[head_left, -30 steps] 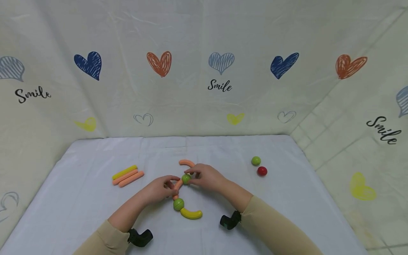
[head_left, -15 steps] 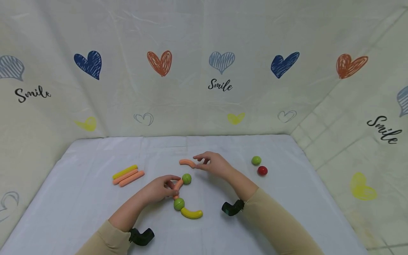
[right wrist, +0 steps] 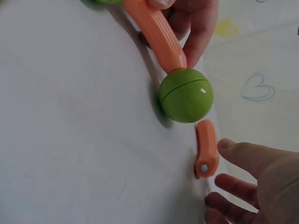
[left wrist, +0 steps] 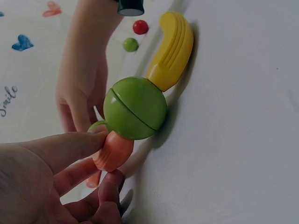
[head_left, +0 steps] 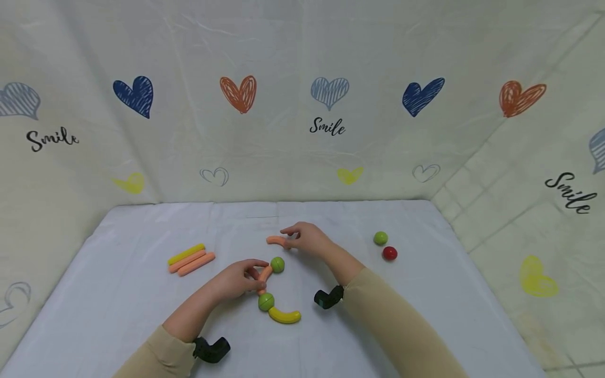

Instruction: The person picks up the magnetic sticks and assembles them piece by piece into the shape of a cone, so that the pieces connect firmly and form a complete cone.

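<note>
Right hand has slid a bit left to the loose curved stick, just past the chain, fingers spread, no pinch visible. Left hand pinches the chain's orange stick; slack fingers could let it twist. Count: three green balls, one red ball, three curved sticks, three straight sticks.

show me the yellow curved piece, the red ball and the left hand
Yellow curved piece (left wrist: 175, 49): left wrist view, on its ridged middle
Red ball (head_left: 389, 253): head view, on the middle of its visible side
Left hand (head_left: 238, 280): head view, on the back of the hand
</note>
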Tool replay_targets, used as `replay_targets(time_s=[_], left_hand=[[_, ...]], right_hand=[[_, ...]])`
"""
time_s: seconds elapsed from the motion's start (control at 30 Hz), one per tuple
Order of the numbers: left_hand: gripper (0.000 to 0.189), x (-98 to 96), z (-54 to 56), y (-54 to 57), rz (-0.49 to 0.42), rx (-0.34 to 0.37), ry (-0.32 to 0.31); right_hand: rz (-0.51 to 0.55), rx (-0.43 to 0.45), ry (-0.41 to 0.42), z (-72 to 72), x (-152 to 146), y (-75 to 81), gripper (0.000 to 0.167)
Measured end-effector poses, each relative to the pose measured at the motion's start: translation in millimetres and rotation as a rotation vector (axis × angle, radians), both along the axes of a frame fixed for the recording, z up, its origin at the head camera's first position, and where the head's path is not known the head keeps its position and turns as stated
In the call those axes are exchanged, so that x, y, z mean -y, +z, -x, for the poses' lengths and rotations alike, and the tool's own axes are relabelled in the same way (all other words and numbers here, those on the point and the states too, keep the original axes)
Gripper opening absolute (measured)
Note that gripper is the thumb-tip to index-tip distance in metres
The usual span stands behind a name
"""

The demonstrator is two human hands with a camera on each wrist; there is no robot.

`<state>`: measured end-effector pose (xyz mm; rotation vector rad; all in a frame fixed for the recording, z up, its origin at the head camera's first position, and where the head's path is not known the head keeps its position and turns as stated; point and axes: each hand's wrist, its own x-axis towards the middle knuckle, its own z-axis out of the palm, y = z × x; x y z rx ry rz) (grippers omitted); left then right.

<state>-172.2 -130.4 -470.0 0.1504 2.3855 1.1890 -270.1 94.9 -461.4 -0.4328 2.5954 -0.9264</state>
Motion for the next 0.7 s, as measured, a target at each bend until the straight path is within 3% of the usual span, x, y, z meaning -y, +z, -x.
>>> replay_targets(time_s=[0.5, 0.7], left_hand=[[0.049, -3.6, -1.0, 1.2, 0.005, -0.002, 0.011], [0.049, -2.9, -0.4, -1.2, 0.004, -0.005, 0.010]], right_hand=[[-0.103, -0.034, -0.061, 4.1, 16.9, -4.5, 0.029], [-0.127, -0.032, -0.031, 3.7, 17.5, -3.0, 0.025]])
